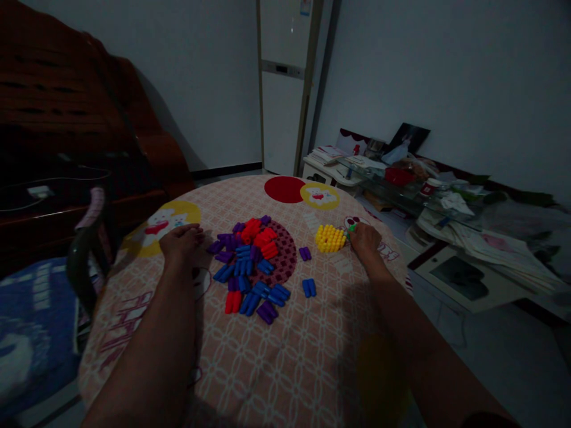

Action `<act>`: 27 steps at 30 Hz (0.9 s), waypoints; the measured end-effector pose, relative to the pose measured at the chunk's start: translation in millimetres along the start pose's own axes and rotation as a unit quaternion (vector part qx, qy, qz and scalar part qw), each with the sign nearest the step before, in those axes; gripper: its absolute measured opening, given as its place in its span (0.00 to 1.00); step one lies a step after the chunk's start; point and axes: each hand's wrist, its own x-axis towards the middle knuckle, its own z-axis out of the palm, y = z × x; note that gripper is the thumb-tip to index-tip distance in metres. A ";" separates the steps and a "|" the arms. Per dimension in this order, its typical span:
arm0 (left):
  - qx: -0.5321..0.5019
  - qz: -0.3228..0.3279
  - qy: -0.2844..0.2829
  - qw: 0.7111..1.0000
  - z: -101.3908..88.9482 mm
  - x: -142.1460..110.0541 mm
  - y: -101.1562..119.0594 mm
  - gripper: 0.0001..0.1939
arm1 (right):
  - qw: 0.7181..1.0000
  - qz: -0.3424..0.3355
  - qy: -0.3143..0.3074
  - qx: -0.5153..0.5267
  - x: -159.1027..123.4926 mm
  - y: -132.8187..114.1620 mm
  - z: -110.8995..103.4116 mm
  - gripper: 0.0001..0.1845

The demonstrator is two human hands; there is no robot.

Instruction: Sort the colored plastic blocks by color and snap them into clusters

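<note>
My right hand (366, 241) is at the right of the table, its fingers pinched on a small green plastic piece (352, 228). The green piece is right beside a knobbly yellow cluster (330, 238); whether they are joined I cannot tell. My left hand (181, 241) hovers over or rests on the left side, fingers curled together; anything in them is hidden. Nearest to it are purple plastic pieces (225, 242), part of a loose pile with red pieces (252, 230) and blue pieces (261, 291). Apart from the pile lie a purple piece (305, 254) and a blue piece (308, 288).
A patterned cloth covers the round table (285, 368). To the right stands a low glass-topped cabinet (401, 193) crowded with papers and bags. At left are a chair (89, 255) and a wooden bench (66, 107). A tall white cabinet-like unit (283, 119) stands behind.
</note>
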 end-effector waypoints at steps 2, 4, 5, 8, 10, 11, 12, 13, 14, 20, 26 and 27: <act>0.000 -0.007 0.000 1.000 0.5 -2.3 2.5 0.06 | 1.000 -0.006 0.023 0.016 -4.6 1.6 -0.8 0.14; -0.003 -0.012 0.005 1.000 0.7 -3.0 3.8 0.05 | 0.996 0.012 0.063 0.063 -8.8 5.7 -5.4 0.15; -0.006 -0.012 0.007 1.000 0.6 -2.6 3.8 0.05 | 0.990 0.030 0.092 0.100 -11.3 9.2 -8.9 0.14; -0.018 -0.018 -0.001 1.000 0.2 0.2 1.7 0.04 | 0.947 0.079 0.192 0.247 -23.2 24.0 -20.0 0.14; -0.024 -0.018 -0.007 1.000 0.3 1.7 0.1 0.04 | 0.906 0.093 0.235 0.338 -36.9 33.0 -24.7 0.14; -0.025 -0.016 -0.007 1.000 0.5 1.8 0.0 0.04 | 0.890 0.098 0.239 0.376 -45.3 35.5 -25.6 0.14; -0.025 -0.016 -0.008 1.000 0.9 1.3 0.5 0.04 | 0.878 0.100 0.229 0.409 -54.6 35.8 -25.5 0.13; -0.024 -0.018 -0.008 1.000 1.3 0.2 1.6 0.05 | 0.869 0.104 0.207 0.437 -64.4 33.8 -24.5 0.13; -0.022 -0.023 -0.007 0.999 1.7 -1.5 3.2 0.05 | 0.864 0.101 0.173 0.461 -74.3 29.4 -22.9 0.14; -0.034 -0.037 -0.022 0.999 3.4 -12.5 10.3 0.07 | 0.881 -0.064 -0.066 0.464 -125.4 -24.2 -14.2 0.14; -0.033 -0.035 -0.029 0.998 4.0 -10.9 6.9 0.09 | 0.945 -0.213 -0.119 0.216 -146.6 -47.9 -15.0 0.13; -0.039 -0.038 -0.028 0.998 4.2 -11.1 7.2 0.09 | 0.951 -0.218 -0.112 0.187 -148.3 -48.1 -14.7 0.14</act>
